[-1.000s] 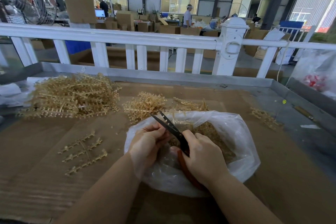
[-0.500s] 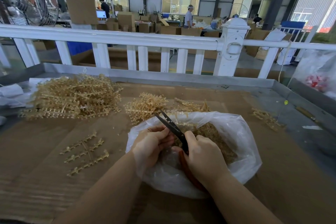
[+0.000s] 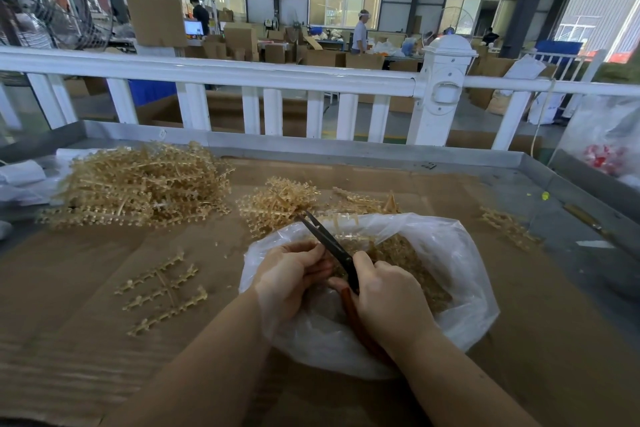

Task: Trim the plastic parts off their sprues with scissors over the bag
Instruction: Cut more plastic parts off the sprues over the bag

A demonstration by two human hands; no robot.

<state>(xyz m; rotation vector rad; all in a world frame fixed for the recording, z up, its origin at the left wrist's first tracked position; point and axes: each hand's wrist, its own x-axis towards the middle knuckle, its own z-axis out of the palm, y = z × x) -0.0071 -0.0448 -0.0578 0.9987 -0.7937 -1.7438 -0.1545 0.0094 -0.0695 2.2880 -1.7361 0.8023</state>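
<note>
A clear plastic bag [image 3: 460,274] lies open on the brown cardboard, with a heap of cut tan parts [image 3: 412,260] inside. My right hand [image 3: 388,302] grips black scissors [image 3: 329,243] with reddish handles, blades nearly closed and pointing up to the left over the bag. My left hand [image 3: 291,274] has its fingers curled by the blades over the bag's left rim. What it pinches is hidden behind the fingers. A big pile of tan sprues [image 3: 138,187] lies at the far left.
A smaller sprue pile [image 3: 277,201] sits just beyond the bag. A single flat sprue [image 3: 162,291] lies left of my left arm. A few sprues [image 3: 509,225] lie at the right. A metal tray rim [image 3: 311,146] and a white railing [image 3: 242,76] bound the far side.
The scissor blades have closed from open to nearly shut. Both hands stay over the bag; the view has shifted slightly.
</note>
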